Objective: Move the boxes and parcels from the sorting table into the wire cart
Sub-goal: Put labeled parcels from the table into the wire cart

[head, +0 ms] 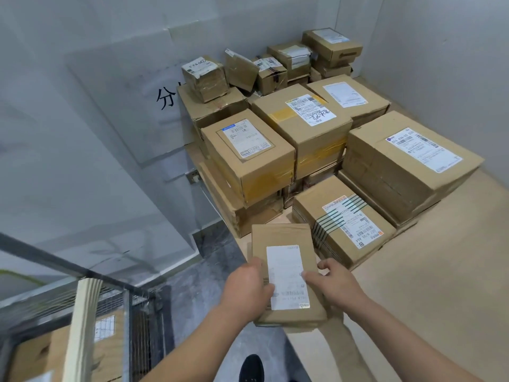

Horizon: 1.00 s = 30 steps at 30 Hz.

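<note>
Cardboard parcel overhangs table edge, both hands gripping.

A black shoe on grey floor; wall sign, apparently handwritten.

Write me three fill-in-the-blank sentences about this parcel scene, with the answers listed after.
1. The flat box is gripped by ____ hands, the left hand and right hand.
2. The wire cart stands to the person's ____.
3. The label on the held box is ____ in colour.

Answers: both; left; white
</note>
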Available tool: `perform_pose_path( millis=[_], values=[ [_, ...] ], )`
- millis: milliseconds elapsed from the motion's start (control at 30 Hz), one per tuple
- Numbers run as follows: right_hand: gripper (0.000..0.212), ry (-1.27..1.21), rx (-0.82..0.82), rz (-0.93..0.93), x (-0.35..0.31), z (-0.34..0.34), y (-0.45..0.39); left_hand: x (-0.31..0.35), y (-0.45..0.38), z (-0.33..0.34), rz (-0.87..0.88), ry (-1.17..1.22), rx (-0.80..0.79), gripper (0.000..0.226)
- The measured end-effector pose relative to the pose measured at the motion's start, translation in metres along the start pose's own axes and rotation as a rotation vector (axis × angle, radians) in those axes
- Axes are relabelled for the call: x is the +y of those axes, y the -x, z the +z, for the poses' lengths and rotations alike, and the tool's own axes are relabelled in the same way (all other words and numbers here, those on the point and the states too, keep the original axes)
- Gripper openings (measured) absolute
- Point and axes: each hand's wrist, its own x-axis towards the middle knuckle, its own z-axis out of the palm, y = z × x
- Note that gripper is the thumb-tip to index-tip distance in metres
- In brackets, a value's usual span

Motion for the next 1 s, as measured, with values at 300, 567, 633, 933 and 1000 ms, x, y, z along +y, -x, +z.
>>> perform_pose_path(
  millis=[300, 567, 633, 933, 1000],
  values=[
    [0.025, -0.208, -0.229, -0.014, 0.020, 0.019, 0.019, -0.014, 0.046, 0.008, -0.180, 0.189, -0.062, 0.040],
    [0.032, -0.333, -0.240, -0.031, 0.022, 0.054, 0.047, -0.049, 0.076, 0.015, -0.313, 0.526, -0.050, 0.031],
    [0.028, -0.339, -0.249, -0.046, 0.021, 0.070, 0.059, -0.063, 0.091, 0.013, -0.326, 0.579, -0.035, 0.032],
    [0.056, -0.335, -0.393, -0.208, -0.042, 0.164, 0.127, -0.165, 0.187, -0.038, -0.372, 0.628, 0.171, 0.034],
    [0.066, -0.288, -0.433, -0.286, -0.068, 0.183, 0.144, -0.189, 0.211, -0.059, -0.363, 0.635, 0.230, 0.037]
  ],
)
